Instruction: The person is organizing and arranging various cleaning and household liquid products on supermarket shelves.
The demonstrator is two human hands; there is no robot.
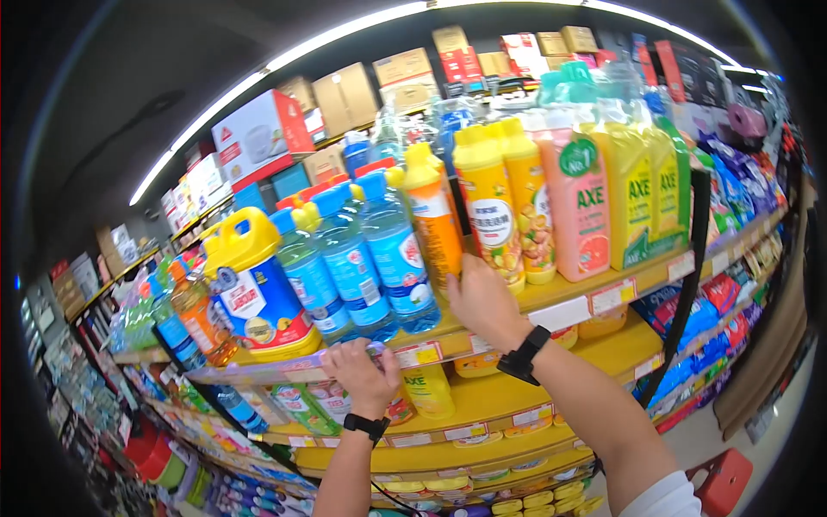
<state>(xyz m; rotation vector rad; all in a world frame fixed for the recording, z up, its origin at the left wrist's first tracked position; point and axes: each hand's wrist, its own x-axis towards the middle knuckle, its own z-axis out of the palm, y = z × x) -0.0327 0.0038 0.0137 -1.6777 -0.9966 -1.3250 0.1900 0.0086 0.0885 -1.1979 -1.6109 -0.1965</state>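
My left hand [362, 375] is closed over the front edge of the yellow shelf [551, 293], by a lilac strip [258, 373] along that edge. Farther right, my right hand [484, 300] has its fingers curled at the lower side of an orange bottle [438, 226] with a yellow cap; some fingertips are hidden. Beside it stand yellow dish-soap bottles [489, 207]. On the other side is a row of clear blue bottles [394, 258] with blue caps. A large blue jug [258, 297] with a yellow top and handle stands left of them.
Pink [581, 198] and yellow AXE bottles [629, 189] continue to the right, up to a black shelf post [698, 224]. Lower shelves hold more bottles [428, 392] and bagged goods. Cardboard boxes [345, 99] line the back shelves. A red stool [722, 484] stands at lower right.
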